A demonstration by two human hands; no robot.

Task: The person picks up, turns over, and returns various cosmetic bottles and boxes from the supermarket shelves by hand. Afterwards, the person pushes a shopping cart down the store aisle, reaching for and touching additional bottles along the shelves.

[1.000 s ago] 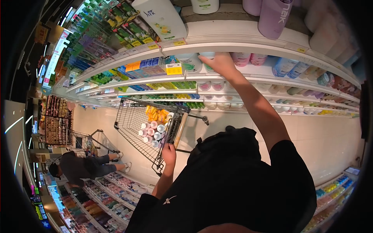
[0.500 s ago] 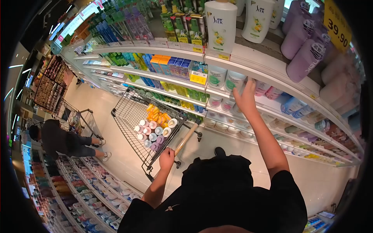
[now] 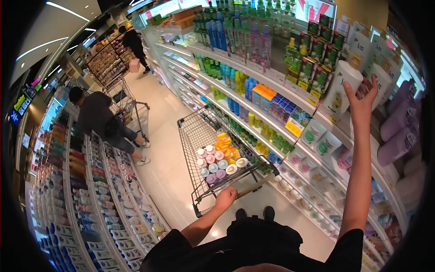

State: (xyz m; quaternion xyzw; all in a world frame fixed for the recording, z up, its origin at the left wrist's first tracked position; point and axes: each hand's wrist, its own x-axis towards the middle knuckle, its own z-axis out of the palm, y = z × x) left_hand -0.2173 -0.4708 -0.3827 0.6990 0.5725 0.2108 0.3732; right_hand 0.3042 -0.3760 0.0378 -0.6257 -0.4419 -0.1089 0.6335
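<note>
The white bottle (image 3: 337, 93) stands on the right-hand top shelf (image 3: 276, 80), now within reach: my right hand (image 3: 361, 93) has risen to it, fingers spread, contact unclear. Nearer, my left hand (image 3: 226, 198) is curled round the cart handle (image 3: 256, 186).

White bottle (image 3: 339, 90) partly covered
The right hand (image 3: 362, 99) hides part of it; below and right of that hand, pale bottles (image 3: 410, 192) blur.
</note>
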